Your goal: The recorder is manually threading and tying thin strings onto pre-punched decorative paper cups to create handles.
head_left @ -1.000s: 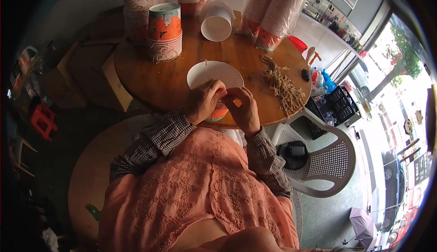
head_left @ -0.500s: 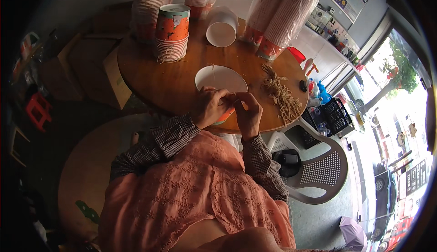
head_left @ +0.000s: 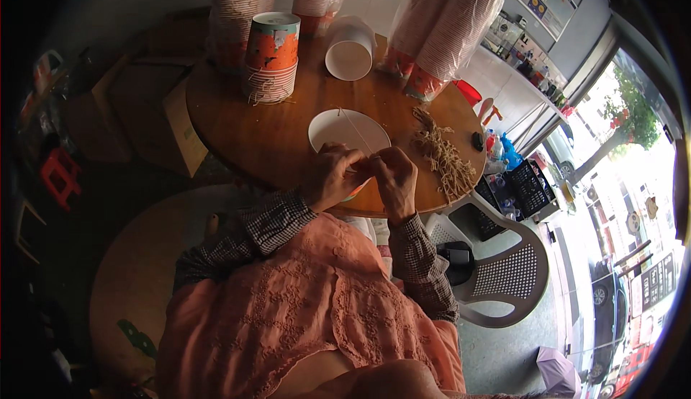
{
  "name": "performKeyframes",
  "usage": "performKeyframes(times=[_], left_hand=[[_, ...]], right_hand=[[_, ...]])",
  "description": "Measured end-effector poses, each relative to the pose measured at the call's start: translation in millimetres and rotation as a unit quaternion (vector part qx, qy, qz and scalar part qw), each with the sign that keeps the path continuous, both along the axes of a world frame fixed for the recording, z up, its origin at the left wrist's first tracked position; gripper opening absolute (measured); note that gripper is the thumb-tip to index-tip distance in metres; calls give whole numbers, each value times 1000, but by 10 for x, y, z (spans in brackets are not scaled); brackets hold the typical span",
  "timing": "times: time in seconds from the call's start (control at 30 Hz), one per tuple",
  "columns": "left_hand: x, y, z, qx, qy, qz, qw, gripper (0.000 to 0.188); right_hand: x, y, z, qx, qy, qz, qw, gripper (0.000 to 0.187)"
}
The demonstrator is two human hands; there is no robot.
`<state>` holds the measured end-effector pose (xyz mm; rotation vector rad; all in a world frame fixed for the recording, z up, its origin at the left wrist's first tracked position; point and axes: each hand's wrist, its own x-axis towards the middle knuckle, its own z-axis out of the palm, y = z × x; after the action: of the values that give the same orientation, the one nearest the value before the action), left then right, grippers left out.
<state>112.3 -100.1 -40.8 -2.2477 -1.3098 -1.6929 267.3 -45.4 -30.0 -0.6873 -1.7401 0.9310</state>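
Note:
A paper tub [head_left: 338, 129], white inside with orange and teal outside, stands at the table's near edge in front of me. Across its mouth a thin tan string [head_left: 355, 127] slants from the far rim down to my fingers. My left hand [head_left: 334, 177] is closed at the near rim, thumb and fingertips pinched together around the string. Touching it, my right hand [head_left: 396, 181] also pinches the string with curled fingers. The exact grip at the fingertips is too small to make out, and my hands hide the tub's near side.
A bundle of tan strings [head_left: 445, 155] lies right of the tub on the round wooden table [head_left: 237, 136]. Toward the back are stacked tubs with string [head_left: 272, 53], a white tub on its side [head_left: 349, 59] and wrapped tub stacks [head_left: 453, 35]. A plastic chair [head_left: 509, 273] stands at right.
My right hand has turned and its fingers have curled in closer to the left hand. More of the string now shows, stretched across the tub's mouth.

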Motion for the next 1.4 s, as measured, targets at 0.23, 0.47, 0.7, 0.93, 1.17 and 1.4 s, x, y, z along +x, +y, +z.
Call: performKeyframes(times=[0.23, 0.47, 0.7, 0.93, 1.17, 1.4], left_hand=[[-98, 83, -51, -209, -182, -165, 947, 20], [-127, 63, 62, -284, -233, -217, 904, 18], [-108, 38, 91, -280, -224, -209, 910, 16], [-112, 7, 93, -280, -213, -197, 915, 16], [-90, 41, 93, -251, -210, -218, 920, 16], [-140, 59, 14, -199, -178, -186, 946, 15]], right_hand=[[222, 141, 109, 14, 48, 14, 999, 23], [232, -118, 65, 54, -1, 16, 998, 20], [184, -32, 64, 35, -8, 53, 998, 25], [177, -28, 120, -36, 16, 129, 991, 20], [170, 106, -38, -9, 46, 138, 989, 8], [134, 91, -48, 31, 25, 13, 999, 15]])
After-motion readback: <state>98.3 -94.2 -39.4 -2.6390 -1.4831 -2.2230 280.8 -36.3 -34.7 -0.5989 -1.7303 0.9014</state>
